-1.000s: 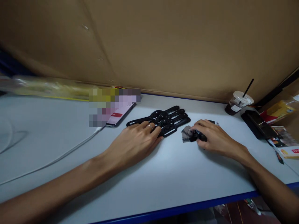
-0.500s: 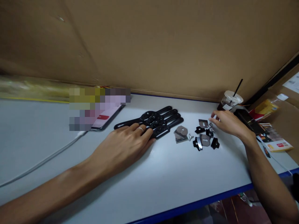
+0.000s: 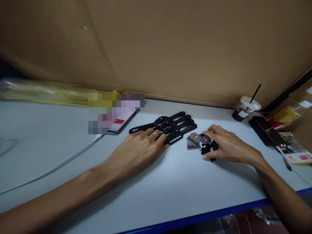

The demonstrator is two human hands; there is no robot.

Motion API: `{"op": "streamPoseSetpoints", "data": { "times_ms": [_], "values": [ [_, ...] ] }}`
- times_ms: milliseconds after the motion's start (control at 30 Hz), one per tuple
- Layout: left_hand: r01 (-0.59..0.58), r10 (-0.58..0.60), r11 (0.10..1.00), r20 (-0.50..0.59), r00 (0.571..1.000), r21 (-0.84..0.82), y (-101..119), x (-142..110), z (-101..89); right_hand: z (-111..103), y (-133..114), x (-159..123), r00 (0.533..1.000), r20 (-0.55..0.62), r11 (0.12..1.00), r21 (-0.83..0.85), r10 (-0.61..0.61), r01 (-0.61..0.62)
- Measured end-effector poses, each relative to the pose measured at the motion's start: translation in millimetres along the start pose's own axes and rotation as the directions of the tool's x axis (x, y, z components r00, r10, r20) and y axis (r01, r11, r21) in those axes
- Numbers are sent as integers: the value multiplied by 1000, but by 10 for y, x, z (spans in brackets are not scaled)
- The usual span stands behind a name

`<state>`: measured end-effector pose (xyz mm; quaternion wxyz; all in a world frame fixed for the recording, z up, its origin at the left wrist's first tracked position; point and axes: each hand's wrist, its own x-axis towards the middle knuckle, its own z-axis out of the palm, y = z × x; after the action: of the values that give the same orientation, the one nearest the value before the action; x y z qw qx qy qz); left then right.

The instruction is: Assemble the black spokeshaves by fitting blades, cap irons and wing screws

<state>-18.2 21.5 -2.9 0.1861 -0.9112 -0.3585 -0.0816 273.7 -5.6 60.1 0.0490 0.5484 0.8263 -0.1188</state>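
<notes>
My left hand (image 3: 146,144), a ring on one finger, lies palm down against the near side of several black plastic tools with long handles (image 3: 170,125). Its fingers are laid over their edge, and the fingertips are partly hidden. Around a small pile of loose parts curves my right hand (image 3: 226,143), thumb and fingers apart. The pile has grey metal plates with keyhole slots (image 3: 195,138), a silver screw (image 3: 201,147) and black lobed pieces (image 3: 207,149). Part of the pile is hidden under the right hand.
A phone (image 3: 124,122) with a white cable (image 3: 70,157) lies at the left. At the back right stand a drink cup with a black straw (image 3: 245,109), a black device (image 3: 264,131) and printed packets (image 3: 298,156). A cardboard wall (image 3: 170,48) closes the back.
My right hand has moved left and nearer, from beside the parts to around them. The loose parts are now bunched closer together. My left hand stays on the black tools; the view shifted slightly.
</notes>
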Motion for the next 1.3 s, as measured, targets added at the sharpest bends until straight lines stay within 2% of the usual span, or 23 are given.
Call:
{"op": "streamPoseSetpoints", "data": {
  "times_ms": [133,367,533,667,800,867,1000,1133,1300],
  "values": [
    [41,-39,998,26,999,-53,12,16,-20,37,-52,-14,999,-38,999,19,-34,34],
    [101,-96,992,71,993,-78,3,28,-30,186,-66,68,984,-133,980,148,-116,135],
    [127,-118,984,82,990,-122,0,32,-52,271,-30,142,962,-229,981,93,-146,171],
    [159,-147,978,94,985,-138,-65,60,-76,268,65,197,953,-296,996,24,-70,81],
    [324,-319,943,72,945,-75,-244,114,-62,217,184,215,927,-372,998,-17,53,-64],
    [375,-370,923,76,926,-82,-332,132,-33,176,233,212,920,-374,988,-49,117,-146],
    [384,-366,910,134,921,-158,-422,136,36,72,316,189,912,-353,960,-104,210,-261],
    [377,-355,909,140,924,-180,-456,129,67,-9,379,163,887,-369,935,-110,276,-337],
    [421,-361,882,270,893,-214,-508,146,66,-16,374,160,882,-352,921,-112,314,-373]
  ]
}}
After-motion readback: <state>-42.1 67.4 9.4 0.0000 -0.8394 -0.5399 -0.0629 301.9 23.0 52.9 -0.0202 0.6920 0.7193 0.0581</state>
